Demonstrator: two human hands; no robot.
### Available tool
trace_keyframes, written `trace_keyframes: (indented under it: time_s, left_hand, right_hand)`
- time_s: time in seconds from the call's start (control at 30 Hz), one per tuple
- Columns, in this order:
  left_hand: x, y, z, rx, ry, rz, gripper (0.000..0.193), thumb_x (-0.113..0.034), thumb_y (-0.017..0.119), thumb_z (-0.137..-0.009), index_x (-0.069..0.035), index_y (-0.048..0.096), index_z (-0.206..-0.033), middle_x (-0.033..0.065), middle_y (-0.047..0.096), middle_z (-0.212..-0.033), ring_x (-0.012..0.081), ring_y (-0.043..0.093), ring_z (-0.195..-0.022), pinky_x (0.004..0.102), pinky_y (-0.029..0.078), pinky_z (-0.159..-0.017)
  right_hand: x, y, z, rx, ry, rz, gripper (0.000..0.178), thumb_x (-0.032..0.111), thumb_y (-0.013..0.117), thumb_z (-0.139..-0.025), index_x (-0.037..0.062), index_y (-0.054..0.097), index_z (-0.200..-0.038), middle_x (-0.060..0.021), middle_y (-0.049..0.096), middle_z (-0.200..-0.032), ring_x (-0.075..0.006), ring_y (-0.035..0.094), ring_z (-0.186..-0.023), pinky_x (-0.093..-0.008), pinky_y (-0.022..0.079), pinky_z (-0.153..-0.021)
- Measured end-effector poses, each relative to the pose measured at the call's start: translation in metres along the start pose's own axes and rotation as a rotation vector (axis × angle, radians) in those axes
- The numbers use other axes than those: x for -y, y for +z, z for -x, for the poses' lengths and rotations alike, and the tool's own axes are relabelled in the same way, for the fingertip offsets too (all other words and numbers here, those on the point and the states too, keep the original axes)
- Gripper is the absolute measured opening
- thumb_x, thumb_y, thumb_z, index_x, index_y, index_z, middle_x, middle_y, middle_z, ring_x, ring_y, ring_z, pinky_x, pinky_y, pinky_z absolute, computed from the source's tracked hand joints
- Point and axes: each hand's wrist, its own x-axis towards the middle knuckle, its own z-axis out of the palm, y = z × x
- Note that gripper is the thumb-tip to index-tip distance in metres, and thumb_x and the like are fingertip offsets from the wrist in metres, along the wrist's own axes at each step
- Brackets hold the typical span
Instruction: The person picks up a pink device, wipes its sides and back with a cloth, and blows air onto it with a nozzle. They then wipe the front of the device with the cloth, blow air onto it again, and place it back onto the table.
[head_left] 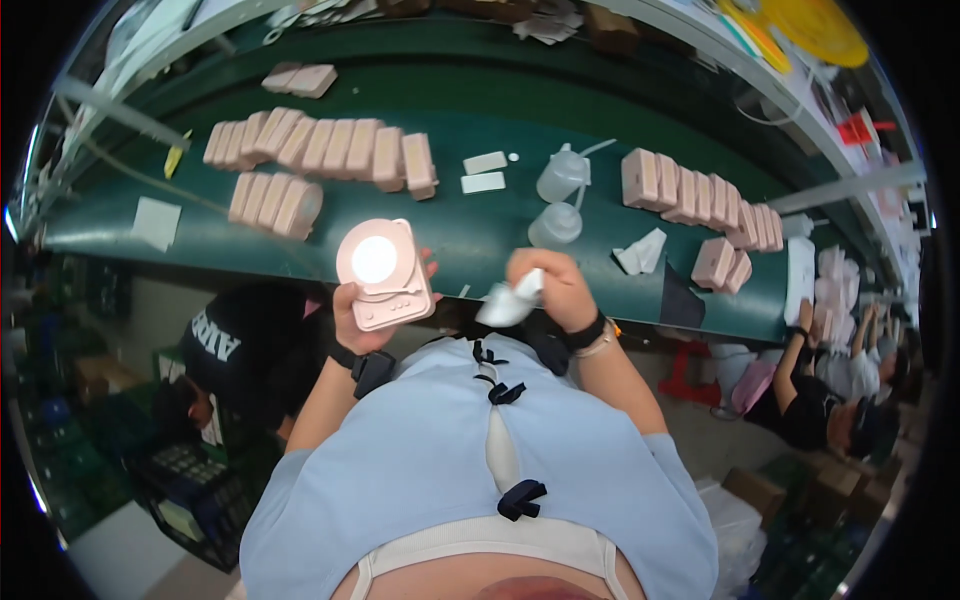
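My left hand (352, 328) grips a pink device (400, 302) with a bright white round face and small buttons along its lower part. The device is tilted up in front of me, above the near edge of the green bench. To its right, my right hand (560, 287) is closed around a crumpled white cloth (507, 306), whose loose end hangs toward the device and is slightly blurred. Cloth and device are apart.
Pink devices stand in rows at left (340, 145) and right (690, 190) on the green bench (480, 225). Between them are clear squeeze bottles (563, 177), small white blocks (484, 182) and a crumpled white cloth (641, 252). People (250, 350) work on either side.
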Motion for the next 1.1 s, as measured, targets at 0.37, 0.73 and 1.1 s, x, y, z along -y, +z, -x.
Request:
trace_keyframes:
  time_s: [0.37,0.73,1.1]
  left_hand:
    - [0.005,-0.055,-0.017,-0.175,-0.205,0.070,0.072,-0.021,0.064,-0.077,0.000,0.038,-0.141,0.0205,0.054,-0.134,0.0368,0.056,-0.121,0.0532,0.044,-0.106]
    - [-0.014,-0.064,0.002,-0.293,-0.267,-0.032,0.057,-0.010,0.061,-0.086,0.002,0.042,-0.138,0.0177,0.057,-0.132,0.0327,0.058,-0.120,0.0470,0.046,-0.105]
    - [-0.018,-0.088,0.057,-0.524,0.049,-0.292,0.041,-0.012,0.064,-0.090,0.002,0.052,-0.127,0.0110,0.064,-0.119,0.0217,0.065,-0.107,0.0363,0.052,-0.094]
  right_hand:
    - [-0.260,-0.116,0.230,-1.239,0.491,-0.054,0.024,0.026,0.064,-0.095,0.0021,0.066,-0.091,-0.0050,0.067,-0.078,-0.0149,0.064,-0.072,-0.0285,0.049,-0.065]
    - [-0.254,-0.118,0.220,-1.269,0.363,0.228,0.032,0.029,0.067,-0.094,-0.0011,0.066,-0.104,-0.0055,0.068,-0.080,-0.0144,0.062,-0.069,-0.0295,0.050,-0.067]
    - [0.042,-0.078,0.082,-0.683,-0.220,0.408,0.025,0.018,0.066,-0.093,-0.0040,0.064,-0.104,-0.0091,0.069,-0.101,-0.0127,0.058,-0.069,-0.0301,0.047,-0.065]
